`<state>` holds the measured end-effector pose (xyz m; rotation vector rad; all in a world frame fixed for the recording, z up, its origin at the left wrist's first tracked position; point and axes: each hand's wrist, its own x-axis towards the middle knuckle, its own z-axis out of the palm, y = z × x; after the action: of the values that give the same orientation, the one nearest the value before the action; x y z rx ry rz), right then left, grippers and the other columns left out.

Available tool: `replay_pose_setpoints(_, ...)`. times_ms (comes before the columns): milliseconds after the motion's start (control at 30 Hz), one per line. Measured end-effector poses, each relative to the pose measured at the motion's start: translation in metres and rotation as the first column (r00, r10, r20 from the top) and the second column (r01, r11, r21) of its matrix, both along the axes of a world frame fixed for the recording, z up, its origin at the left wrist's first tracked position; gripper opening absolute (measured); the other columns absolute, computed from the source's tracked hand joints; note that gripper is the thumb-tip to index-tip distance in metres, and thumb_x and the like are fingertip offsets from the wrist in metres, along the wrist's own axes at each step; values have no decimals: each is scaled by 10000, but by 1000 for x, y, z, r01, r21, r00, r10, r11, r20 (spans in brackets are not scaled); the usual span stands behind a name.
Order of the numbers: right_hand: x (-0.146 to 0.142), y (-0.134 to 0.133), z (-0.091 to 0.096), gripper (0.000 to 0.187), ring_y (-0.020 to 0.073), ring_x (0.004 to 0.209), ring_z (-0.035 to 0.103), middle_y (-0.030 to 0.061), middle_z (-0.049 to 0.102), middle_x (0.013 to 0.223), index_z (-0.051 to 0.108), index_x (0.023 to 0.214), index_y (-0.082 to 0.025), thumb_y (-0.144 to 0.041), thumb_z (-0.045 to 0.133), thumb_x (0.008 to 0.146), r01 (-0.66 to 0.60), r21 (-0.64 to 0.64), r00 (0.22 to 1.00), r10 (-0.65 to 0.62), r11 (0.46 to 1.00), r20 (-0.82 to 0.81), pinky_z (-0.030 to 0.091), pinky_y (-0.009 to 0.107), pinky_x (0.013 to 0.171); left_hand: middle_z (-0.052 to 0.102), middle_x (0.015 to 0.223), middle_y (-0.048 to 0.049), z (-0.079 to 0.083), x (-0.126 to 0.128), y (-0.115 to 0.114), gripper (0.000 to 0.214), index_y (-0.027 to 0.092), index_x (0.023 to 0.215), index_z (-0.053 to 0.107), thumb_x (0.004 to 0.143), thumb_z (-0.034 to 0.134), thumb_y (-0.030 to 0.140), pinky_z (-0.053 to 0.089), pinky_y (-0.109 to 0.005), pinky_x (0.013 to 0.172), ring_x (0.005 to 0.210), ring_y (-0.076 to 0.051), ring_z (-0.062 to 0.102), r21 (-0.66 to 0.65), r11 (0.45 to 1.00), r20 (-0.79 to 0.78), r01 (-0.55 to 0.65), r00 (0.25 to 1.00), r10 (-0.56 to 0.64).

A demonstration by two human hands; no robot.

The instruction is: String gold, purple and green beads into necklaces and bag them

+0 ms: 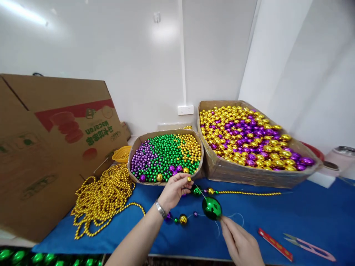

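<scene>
My left hand (176, 191), with a metal band on its wrist, pinches a small gold bead (189, 178) between thumb and fingertips. My right hand (240, 242) has its fingers closed at the lower side of a large shiny green ball (212, 208). A thin line or needle runs from the ball's top towards my left hand; I cannot tell which. Behind and below my hands lies a strand with a gold ball (183, 220), a small purple bead (195, 214) and other green and purple beads. A row of tiny gold beads (249, 193) stretches right from it.
Mixed small beads fill a cardboard tray (202, 162); gold and purple balls fill a bigger box (249, 175). Gold bead chains (104, 195) lie beside a tall carton (55, 159). Pink thread snips (310, 247) and a red strip (274, 244) lie on the blue cloth (318, 210).
</scene>
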<state>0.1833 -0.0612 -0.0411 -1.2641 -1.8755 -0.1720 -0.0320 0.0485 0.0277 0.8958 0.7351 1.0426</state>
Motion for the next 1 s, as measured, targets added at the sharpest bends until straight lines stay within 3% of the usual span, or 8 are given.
replay_pose_setpoints(167,-3,-2,-5,300,169,738,695,53,723,849,630,974,-164,-265,348,950,4,51,997,-8,999,74,546,245,638,675,795,-74,-5,2,-15,265,139,925,639,728,707,302,452,-229,614,671,-126,609,-57,998,79,17,997,-12)
replay_pose_setpoints(367,-1,-4,-6,304,164,735,693,46,724,848,637,975,-167,-255,346,948,18,66,992,-26,998,122,544,244,655,666,786,-69,-8,4,-21,253,144,925,646,751,684,323,448,-227,619,687,-126,602,-51,998,68,26,997,-22)
replay_pose_setpoints(533,7,1,-22,334,204,699,693,62,723,815,650,973,-185,-273,330,940,57,88,975,-74,994,208,548,292,611,642,759,-49,-10,3,-25,271,138,921,656,751,673,348,436,-219,606,705,-132,584,139,990,-171,-12,985,36)
replay_pose_setpoints(667,6,7,-54,319,190,740,700,80,722,862,586,1066,-182,-276,310,936,36,-101,995,-27,994,95,555,251,613,637,716,-23,-31,13,-32,261,136,904,642,726,690,320,419,-212,599,643,-113,557,300,953,-396,44,914,82)
replay_pose_setpoints(767,6,9,-80,337,159,707,703,76,723,840,494,1183,-153,-218,298,917,-20,-317,1000,16,948,-15,547,200,573,666,726,-43,-56,23,-37,210,132,828,659,733,666,319,424,-224,591,646,-135,579,331,939,-512,90,853,98)
replay_pose_setpoints(833,9,10,-89,374,160,762,703,80,719,898,472,1219,-157,-177,299,888,-27,-372,1000,25,928,-10,552,203,605,687,727,-57,-66,26,-39,191,132,764,679,752,636,318,429,-233,592,654,-154,599,357,927,-590,113,797,130)
replay_pose_setpoints(900,13,11,-86,398,175,831,695,86,695,1009,478,1235,-185,-182,313,873,24,-359,999,-12,933,36,559,226,615,697,715,-57,-64,26,-39,194,138,742,692,767,612,314,432,-238,594,651,-162,610,400,909,-638,116,747,185)
replay_pose_setpoints(1000,12,17,-61,392,187,934,665,88,649,1112,467,1267,-209,-263,345,899,65,-272,997,-54,960,50,564,248,658,697,708,-43,-39,26,-39,195,149,750,695,783,595,313,428,-233,589,641,-155,608,497,859,-642,124,718,268)
